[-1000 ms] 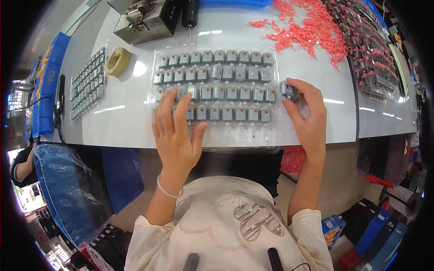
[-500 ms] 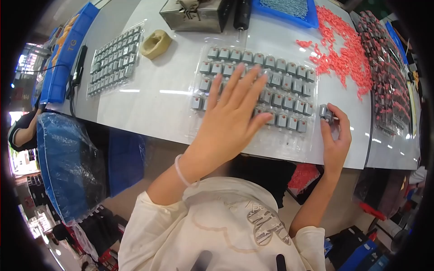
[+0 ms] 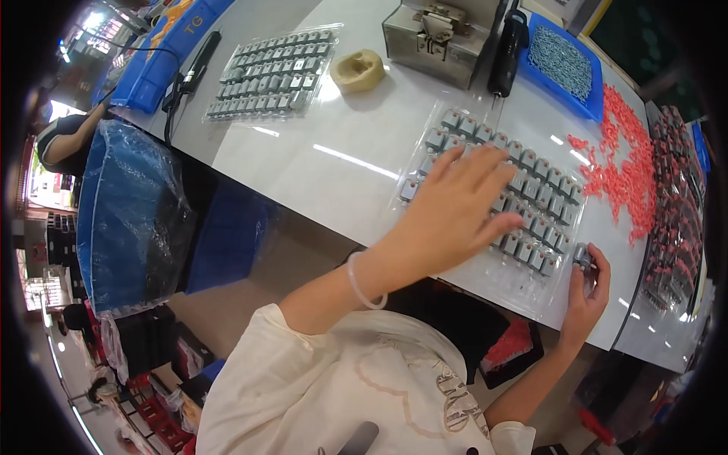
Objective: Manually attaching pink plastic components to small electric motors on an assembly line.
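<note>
A clear plastic tray point(image 3: 531, 282) with rows of small grey metal parts lies on the white table point(image 3: 318, 163). My left hand point(image 3: 455, 208) rests flat on the tray's left half, fingers spread over the parts. My right hand point(image 3: 588, 292) is at the tray's near right corner, fingers closed around one small grey part point(image 3: 582, 255).
A second tray of grey parts point(image 3: 269, 72) lies far left, a roll of tape point(image 3: 358, 70) beside it. A metal fixture point(image 3: 440, 34) and a blue bin of screws point(image 3: 561, 61) stand at the back. Loose red pieces point(image 3: 629, 167) and dark parts point(image 3: 671, 212) cover the right. A blue bag-lined bin point(image 3: 129, 220) sits left.
The view has swung left, so the tray now sits to the right. My left hand stays spread on the tray; my right hand keeps the grey part at the tray's corner.
</note>
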Motion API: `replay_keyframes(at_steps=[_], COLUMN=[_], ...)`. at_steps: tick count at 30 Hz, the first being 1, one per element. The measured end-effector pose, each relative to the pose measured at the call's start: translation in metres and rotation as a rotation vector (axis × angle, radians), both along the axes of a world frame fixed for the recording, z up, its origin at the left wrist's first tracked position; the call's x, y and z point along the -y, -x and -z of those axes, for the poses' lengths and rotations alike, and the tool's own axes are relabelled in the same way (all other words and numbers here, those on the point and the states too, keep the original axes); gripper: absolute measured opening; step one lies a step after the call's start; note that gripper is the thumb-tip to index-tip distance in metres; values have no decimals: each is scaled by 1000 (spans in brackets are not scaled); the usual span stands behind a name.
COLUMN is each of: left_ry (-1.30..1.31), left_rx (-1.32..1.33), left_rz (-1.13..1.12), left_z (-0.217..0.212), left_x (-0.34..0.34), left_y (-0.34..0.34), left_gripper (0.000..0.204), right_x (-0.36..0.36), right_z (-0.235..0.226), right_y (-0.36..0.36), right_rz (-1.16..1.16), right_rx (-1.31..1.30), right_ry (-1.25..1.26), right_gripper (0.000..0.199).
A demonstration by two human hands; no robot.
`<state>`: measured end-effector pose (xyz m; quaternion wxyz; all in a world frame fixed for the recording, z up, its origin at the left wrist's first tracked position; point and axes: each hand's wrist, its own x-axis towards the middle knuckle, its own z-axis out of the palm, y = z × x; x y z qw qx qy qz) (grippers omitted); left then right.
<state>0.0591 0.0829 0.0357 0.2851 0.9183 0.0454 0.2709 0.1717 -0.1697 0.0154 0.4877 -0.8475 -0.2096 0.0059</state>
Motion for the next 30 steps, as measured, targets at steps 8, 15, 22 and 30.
replay_keyframes(at_steps=[8,15,22,30], left_ry=[337,419,287,296], left_rx=[245,374,428,460], left_rz=[-306,-536,-572,-525], left_z=[-9,39,52,59], left_x=[-85,-93,-97,-97], left_y=[73,95,95,89], left_gripper=[18,17,18,18], right_x=[4,6,-2,17], right_z=[2,2,3,13], right_y=[1,3,-4,0], right_rz=[18,34,31,30], right_rx=[19,8,-15,215], right_ry=[24,22,32,-245], right_gripper=[33,35,40,48])
